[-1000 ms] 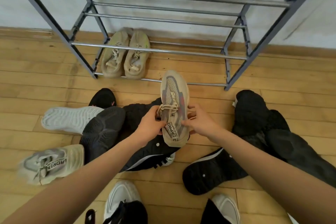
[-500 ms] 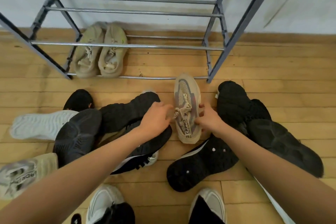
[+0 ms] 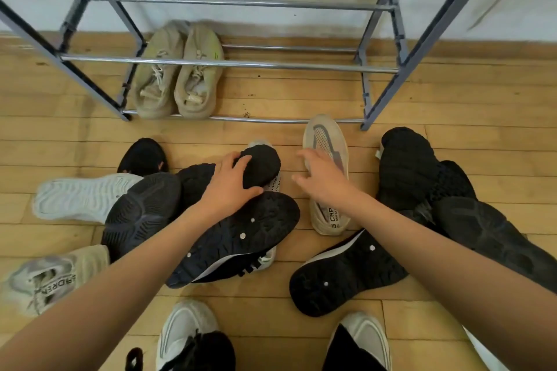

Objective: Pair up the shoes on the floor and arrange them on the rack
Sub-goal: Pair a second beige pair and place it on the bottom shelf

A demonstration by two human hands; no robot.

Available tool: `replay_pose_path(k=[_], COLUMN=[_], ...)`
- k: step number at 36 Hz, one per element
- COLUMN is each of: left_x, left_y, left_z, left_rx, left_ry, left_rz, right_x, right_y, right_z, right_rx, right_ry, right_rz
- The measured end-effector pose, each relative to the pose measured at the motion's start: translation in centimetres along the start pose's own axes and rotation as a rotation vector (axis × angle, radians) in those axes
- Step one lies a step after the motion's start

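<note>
Head cam: one hand per shoe, sorting the pile

Fingers of the left hand [image 3: 230, 187] curl over an upturned black shoe [image 3: 262, 164], thumb on its near edge, probably to pull it free. The right hand [image 3: 324, 179] hangs spread and loose over the grey knit sneaker [image 3: 324, 137], upright on the floor just short of the rack [image 3: 271, 65]. Its likely mate [image 3: 45, 278] lies far left.

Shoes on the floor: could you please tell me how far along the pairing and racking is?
Early on. Done: one beige pair sits on the rack's bottom tier. In hand: the left hand grips an upturned black-soled shoe, and the open right hand is over a grey-beige shoe on the floor. Left: its likely mate at far left and the other black and white shoes lie unpaired.
</note>
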State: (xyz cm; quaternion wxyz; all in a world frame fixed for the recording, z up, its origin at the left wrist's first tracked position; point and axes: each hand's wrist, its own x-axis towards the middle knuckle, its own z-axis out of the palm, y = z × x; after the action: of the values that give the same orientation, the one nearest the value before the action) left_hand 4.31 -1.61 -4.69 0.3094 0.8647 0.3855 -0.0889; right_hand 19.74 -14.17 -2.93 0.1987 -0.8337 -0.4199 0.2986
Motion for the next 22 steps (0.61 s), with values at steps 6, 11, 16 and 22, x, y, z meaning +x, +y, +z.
replay_pose_path(k=[6, 11, 16, 22], left_x=[-1.8, -5.2, -7.8, -7.7], left_y=[-2.0, -5.0, -7.6, -8.1], left_z=[-2.4, -4.3, -5.4, -6.6], left_rx=[0.353, 0.52, 0.354, 0.218], left_ry=[0.052, 0.11, 0.034, 0.076], left_rz=[0.08, -0.128, -0.266, -0.239], right_x=[2.7, 4.2, 4.8, 4.7], right_y=[-3.3, -5.2, -6.5, -7.0], right_z=[1.8, 3.1, 4.3, 4.8], right_rx=[-0.127, -0.325, -0.365, -0.379], right_ry=[-0.273, -0.25, -0.323, -0.272], right_rz=[-0.074, -0.139, -0.16, -0.152])
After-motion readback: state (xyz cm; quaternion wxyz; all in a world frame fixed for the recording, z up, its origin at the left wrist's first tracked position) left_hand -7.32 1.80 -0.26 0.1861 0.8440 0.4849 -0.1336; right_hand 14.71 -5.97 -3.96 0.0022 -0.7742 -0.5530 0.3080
